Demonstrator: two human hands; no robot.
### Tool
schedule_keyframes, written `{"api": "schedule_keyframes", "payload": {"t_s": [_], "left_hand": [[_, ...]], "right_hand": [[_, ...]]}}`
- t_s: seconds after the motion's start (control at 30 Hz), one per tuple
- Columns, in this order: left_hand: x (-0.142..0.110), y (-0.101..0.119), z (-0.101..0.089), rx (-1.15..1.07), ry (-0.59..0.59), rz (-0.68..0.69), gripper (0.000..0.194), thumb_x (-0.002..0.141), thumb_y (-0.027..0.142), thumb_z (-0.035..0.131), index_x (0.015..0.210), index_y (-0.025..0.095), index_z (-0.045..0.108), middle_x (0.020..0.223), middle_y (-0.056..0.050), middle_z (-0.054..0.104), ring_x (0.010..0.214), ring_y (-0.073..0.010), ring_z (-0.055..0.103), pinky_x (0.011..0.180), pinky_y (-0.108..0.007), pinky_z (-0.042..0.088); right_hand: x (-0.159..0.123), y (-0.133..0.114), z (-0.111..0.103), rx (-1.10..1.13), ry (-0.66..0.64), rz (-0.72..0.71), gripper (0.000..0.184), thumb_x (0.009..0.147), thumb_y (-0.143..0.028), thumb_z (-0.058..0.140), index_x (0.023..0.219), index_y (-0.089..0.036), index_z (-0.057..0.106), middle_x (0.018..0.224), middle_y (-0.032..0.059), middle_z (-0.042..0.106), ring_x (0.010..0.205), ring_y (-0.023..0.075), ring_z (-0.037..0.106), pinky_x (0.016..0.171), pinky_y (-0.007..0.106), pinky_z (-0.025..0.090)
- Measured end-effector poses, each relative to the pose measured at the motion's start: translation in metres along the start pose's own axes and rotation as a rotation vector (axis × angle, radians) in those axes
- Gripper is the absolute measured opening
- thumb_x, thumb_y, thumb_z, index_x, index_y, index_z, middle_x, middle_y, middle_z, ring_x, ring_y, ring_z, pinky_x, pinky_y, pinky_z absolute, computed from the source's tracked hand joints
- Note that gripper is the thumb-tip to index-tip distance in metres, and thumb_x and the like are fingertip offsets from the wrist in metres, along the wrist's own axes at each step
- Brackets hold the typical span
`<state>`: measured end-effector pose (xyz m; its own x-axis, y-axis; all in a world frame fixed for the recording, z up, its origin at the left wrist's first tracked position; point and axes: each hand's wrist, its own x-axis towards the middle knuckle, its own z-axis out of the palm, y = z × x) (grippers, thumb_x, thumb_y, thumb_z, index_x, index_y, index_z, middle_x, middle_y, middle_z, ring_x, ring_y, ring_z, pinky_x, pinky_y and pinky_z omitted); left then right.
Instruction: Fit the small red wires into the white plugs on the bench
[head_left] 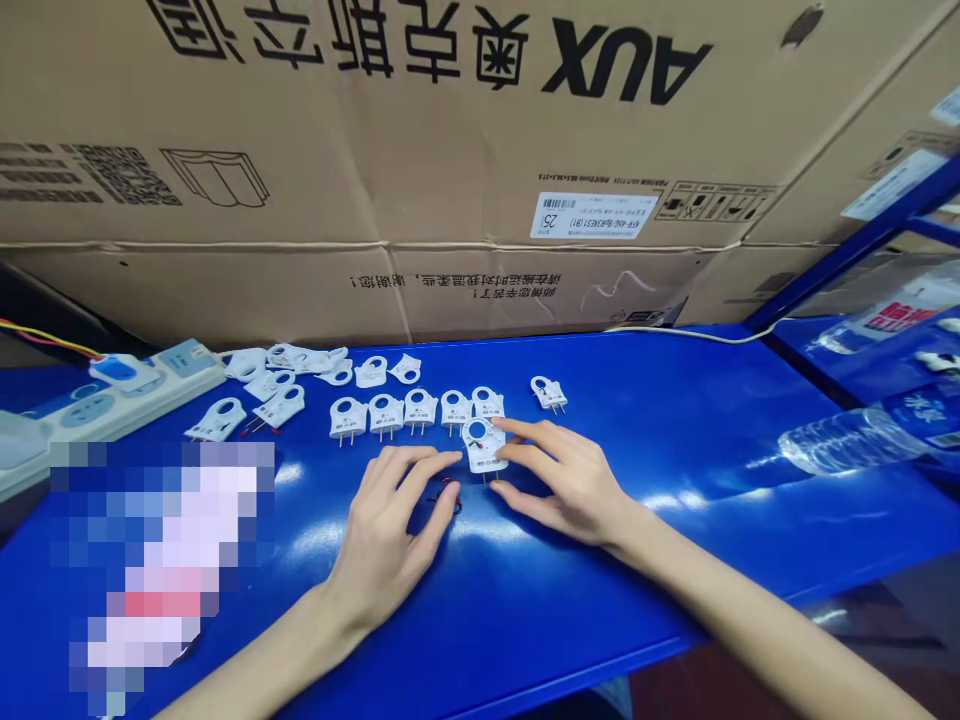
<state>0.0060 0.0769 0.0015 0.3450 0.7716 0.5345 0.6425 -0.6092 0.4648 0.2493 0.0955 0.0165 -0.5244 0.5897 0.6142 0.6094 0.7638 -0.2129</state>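
Observation:
A white two-pin plug piece (484, 450) with a ring-shaped top is in my right hand (566, 480), the fingers on its right edge and the thumb by its pins. My left hand (394, 520) hovers just left of it, thumb and fingers apart, with nothing between them that I can make out. Under its fingertips lies a small red and black wire piece (448, 498). Behind my hands stands a row of similar plug pieces (386, 415), pins toward me. One more plug piece (548, 392) lies apart to the right.
White plastic parts (281, 380) are heaped at the back left, beside a power strip (112, 395). A large cardboard box (420, 180) walls off the back of the blue table (637, 610). Plastic bottles (847, 438) lie at the right. A pixelated patch hides the left front.

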Motion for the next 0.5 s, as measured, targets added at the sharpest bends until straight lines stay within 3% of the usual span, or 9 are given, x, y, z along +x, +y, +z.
{"api": "schedule_keyframes", "payload": {"t_s": [0.13,0.33,0.5], "left_hand": [[-0.0004,0.0000,-0.0002,0.003,-0.019,0.002,0.034,0.099,0.019,0.059,0.132,0.024,0.057,0.113,-0.007,0.065,0.103,-0.0224,0.062,0.089,-0.040,0.051],[0.0009,0.0002,-0.0008,-0.002,0.017,-0.046,0.027,0.099,0.018,0.057,0.124,0.025,0.055,0.106,-0.005,0.067,0.097,-0.0210,0.064,0.088,-0.039,0.052],[0.0014,0.0011,-0.0008,-0.008,-0.039,-0.031,0.034,0.099,0.018,0.056,0.132,0.024,0.054,0.111,-0.005,0.068,0.100,-0.0217,0.063,0.089,-0.039,0.051]], "right_hand": [[-0.0016,-0.0012,0.0000,0.011,0.003,-0.001,0.022,0.095,-0.031,0.069,0.113,-0.019,0.067,0.133,0.0136,0.070,0.098,0.0222,0.074,0.082,0.036,0.061],[-0.0020,-0.0037,0.0036,0.033,0.003,-0.011,0.021,0.095,-0.031,0.069,0.111,-0.019,0.066,0.133,0.0137,0.070,0.096,0.0210,0.073,0.081,0.034,0.060],[-0.0011,-0.0034,0.0023,0.029,0.001,-0.003,0.020,0.096,-0.032,0.068,0.112,-0.020,0.066,0.134,0.0132,0.069,0.096,0.0207,0.073,0.081,0.034,0.060]]}}
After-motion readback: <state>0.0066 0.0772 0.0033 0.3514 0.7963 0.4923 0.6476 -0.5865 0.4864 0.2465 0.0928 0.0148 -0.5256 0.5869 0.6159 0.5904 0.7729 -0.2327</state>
